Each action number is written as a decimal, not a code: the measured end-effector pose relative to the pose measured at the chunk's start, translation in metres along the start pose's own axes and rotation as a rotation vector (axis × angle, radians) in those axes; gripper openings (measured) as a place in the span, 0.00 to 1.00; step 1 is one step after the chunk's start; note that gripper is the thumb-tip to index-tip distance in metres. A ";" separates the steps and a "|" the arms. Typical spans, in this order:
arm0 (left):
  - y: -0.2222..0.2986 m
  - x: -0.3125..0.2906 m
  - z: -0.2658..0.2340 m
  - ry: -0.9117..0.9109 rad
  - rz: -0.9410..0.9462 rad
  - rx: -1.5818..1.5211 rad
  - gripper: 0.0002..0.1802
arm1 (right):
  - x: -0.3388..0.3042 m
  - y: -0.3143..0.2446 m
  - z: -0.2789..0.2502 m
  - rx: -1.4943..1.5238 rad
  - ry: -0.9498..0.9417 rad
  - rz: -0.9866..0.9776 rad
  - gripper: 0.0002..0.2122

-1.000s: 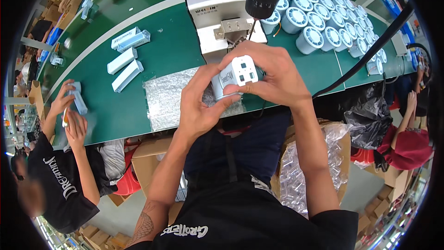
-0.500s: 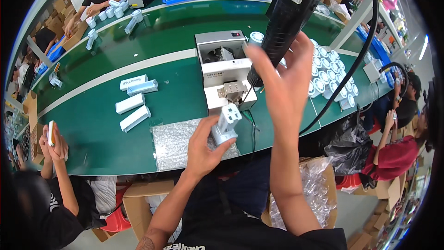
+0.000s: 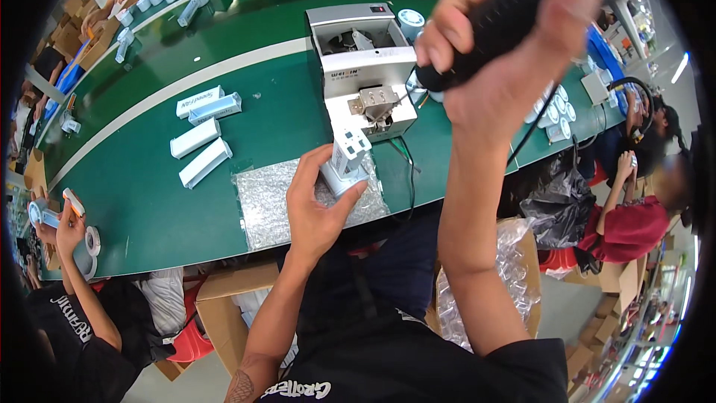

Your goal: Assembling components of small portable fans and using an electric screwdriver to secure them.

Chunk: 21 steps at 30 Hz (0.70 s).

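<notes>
My left hand [image 3: 317, 198] holds a pale blue and white plastic fan part [image 3: 345, 164] upright over a silvery bubble-wrap sheet [image 3: 262, 213], thumb and fingers on either side of it. Several square holes show on its top end. My right hand [image 3: 514, 67], slightly blurred, is wrapped around a black electric screwdriver [image 3: 492, 33] that slants down to the left. Its thin bit reaches toward the metal block [image 3: 378, 103] on the front of a silver screw feeder [image 3: 365, 67]. Whether the bit touches the block, I cannot tell.
Several white and pale blue long housings [image 3: 205, 163] lie on the green table [image 3: 134, 201] to the left. White round parts [image 3: 556, 113] stand in a group at the right, partly behind my arm. Co-workers sit at both sides. A box of clear plastic [image 3: 488, 291] stands below the edge.
My right hand has closed around the screwdriver and tilted it, bringing its bit toward the feeder. My left hand still holds the fan part. The whole view has shifted somewhat.
</notes>
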State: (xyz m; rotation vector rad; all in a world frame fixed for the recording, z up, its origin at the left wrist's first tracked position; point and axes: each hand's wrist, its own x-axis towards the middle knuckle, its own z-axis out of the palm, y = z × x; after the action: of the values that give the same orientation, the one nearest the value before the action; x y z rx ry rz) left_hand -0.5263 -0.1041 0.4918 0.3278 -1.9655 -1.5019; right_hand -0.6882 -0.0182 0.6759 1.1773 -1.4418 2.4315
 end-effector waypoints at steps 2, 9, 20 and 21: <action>-0.002 -0.001 0.001 -0.002 -0.002 -0.025 0.31 | 0.017 0.018 -0.001 0.304 -0.241 -0.108 0.35; -0.006 -0.005 0.000 0.052 0.022 0.007 0.32 | 0.011 0.008 0.014 -0.053 0.008 0.153 0.35; 0.003 0.001 0.004 0.084 0.083 0.132 0.31 | 0.002 -0.013 0.006 -0.200 -0.151 0.000 0.38; 0.002 0.001 0.004 0.085 0.076 0.139 0.31 | 0.000 -0.012 0.010 0.119 -0.222 0.049 0.39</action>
State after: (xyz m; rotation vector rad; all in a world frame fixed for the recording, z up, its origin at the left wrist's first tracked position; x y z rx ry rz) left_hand -0.5290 -0.1007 0.4931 0.3657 -1.9963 -1.2858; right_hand -0.6773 -0.0196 0.6871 1.4969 -1.4103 2.5181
